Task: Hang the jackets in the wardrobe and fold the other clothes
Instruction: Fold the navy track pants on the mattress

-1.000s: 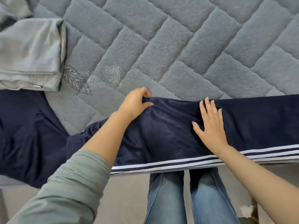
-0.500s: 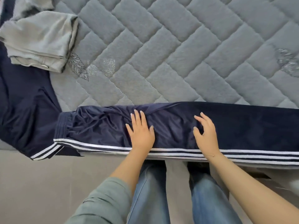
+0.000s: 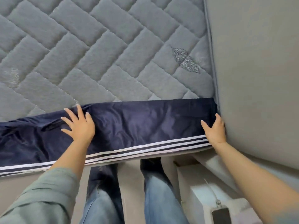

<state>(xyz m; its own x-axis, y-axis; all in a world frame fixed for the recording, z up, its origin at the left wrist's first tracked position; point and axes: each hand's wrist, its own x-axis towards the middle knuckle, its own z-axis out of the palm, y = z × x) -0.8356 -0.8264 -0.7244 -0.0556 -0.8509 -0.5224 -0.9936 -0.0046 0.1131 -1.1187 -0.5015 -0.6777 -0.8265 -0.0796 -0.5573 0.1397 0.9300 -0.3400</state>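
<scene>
Since a moment ago my right hand [image 3: 214, 130] slid to the trousers [image 3: 137, 125] cuff at right, fingers curling onto it; left hand [image 3: 80, 125] presses flat, fingers spread. Fold can start.

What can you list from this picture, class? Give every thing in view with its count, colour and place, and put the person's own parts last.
Track pants: one, navy with white side stripes, stretched along the near edge of the mattress.
Quilted mattress: one, grey, filling the upper left.
Leaf motifs: one clear, dark grey, stitched near the mattress's right edge; a fainter pale one at far left.
Upholstered panel: one, grey, at the right.
Small device on a cord: one, dark, bottom right.
Left hand: flat, fingers spread on the pants.
Right hand: at the pants' right end, fingers curved over it.
Legs: two, in blue jeans, below.
</scene>
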